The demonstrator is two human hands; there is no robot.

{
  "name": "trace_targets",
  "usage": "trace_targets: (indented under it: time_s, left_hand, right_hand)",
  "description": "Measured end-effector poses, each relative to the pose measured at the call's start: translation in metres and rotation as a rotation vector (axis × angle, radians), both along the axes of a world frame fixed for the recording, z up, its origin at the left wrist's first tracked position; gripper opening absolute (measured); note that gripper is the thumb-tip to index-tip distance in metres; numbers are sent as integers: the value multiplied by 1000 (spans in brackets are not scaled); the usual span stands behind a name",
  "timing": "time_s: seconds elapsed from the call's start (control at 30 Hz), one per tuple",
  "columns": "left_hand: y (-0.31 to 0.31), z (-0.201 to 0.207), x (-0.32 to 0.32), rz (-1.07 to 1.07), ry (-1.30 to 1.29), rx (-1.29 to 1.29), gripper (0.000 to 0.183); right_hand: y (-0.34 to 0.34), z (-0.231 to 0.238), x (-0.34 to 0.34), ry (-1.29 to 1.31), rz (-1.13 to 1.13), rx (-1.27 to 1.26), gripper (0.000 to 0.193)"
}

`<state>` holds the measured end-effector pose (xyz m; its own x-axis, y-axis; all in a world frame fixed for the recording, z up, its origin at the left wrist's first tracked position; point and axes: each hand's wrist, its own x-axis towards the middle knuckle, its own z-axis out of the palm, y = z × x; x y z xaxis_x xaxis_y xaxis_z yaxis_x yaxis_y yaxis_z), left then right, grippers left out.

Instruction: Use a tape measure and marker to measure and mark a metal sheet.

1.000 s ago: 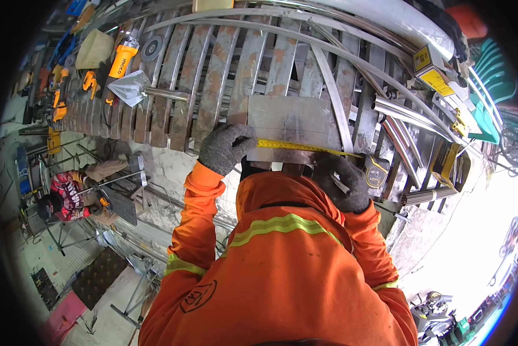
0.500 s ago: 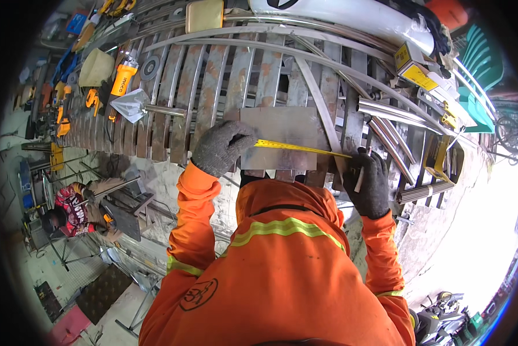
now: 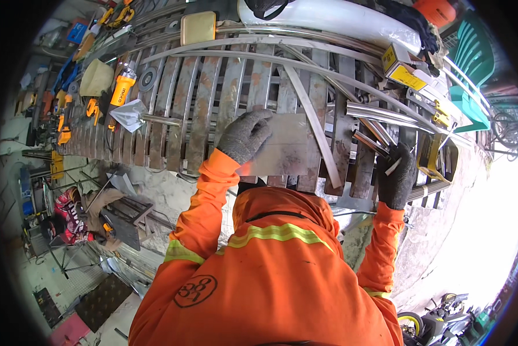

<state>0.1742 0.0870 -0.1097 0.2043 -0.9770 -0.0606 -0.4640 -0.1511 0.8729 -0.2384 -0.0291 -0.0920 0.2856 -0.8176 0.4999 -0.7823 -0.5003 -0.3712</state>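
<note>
Left hand (image 3: 246, 136) on plate (image 3: 285, 149), grinder (image 3: 122, 90) lettered

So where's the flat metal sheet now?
In the head view, the metal sheet lies near centre on the slatted bench, its left side partly covered by the left hand.

Metalworking workshop, slatted steel bench (image 3: 198, 95), yellow angle grinder (image 3: 122, 89), metal tubes (image 3: 380, 113)

Cannot see all of the metal sheet (image 3: 288, 147) behind the left hand (image 3: 245, 137); cannot identify the pale piece (image 3: 393, 167) in the right hand (image 3: 398, 181).
</note>
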Motion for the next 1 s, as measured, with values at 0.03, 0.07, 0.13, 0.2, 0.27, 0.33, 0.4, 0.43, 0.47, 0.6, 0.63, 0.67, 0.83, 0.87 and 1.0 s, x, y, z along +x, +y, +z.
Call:
trace_targets:
  time_s: [0.03,0.07,0.13,0.2,0.27,0.33,0.4,0.43,0.47,0.6,0.63,0.67,0.83,0.87,1.0]
  left_hand:
    - [0,-3,-3,-1,-73,-47,38]
    - [0,-5,-5,-3,-147,-94,38]
    - [2,-4,-9,9,-201,-91,36]
    - [7,-4,-14,17,-265,-147,34]
    - [12,-11,-18,29,-339,-268,32]
    - [16,-18,-23,64,-450,-326,27]
    - [16,-20,-27,83,-507,-354,22]
    - [16,-19,-26,93,-512,-347,21]
    - [15,-19,-25,97,-513,-340,19]
    - [15,-17,-28,106,-496,-315,18]
    - [14,-17,-27,98,-498,-333,18]
    - [13,-16,-26,87,-499,-351,18]
    - [8,-11,-15,-18,-464,-267,24]
    - [6,-9,-12,-54,-445,-226,28]
    - [2,-16,-3,-174,-542,-236,46]
  right_hand:
    - [4,4,1,26,-17,23,58]
    - [7,6,2,53,-34,46,58]
    - [11,4,11,102,-76,24,60]
    - [18,8,21,193,-133,-37,58]
    - [27,12,30,-16,-72,-10,45]
    - [40,7,43,-342,40,45,38]
    - [64,-7,60,-434,231,120,26]
    - [75,1,69,-214,281,304,29]
    - [77,3,83,-137,344,310,31]
    - [88,-26,97,47,242,230,29]
    - [87,-25,96,51,243,270,32]
    - [87,-26,99,54,241,309,35]
    - [91,-19,107,-108,201,360,38]
    - [99,-19,108,-104,178,363,37]
    - [135,-7,125,-214,97,400,28]
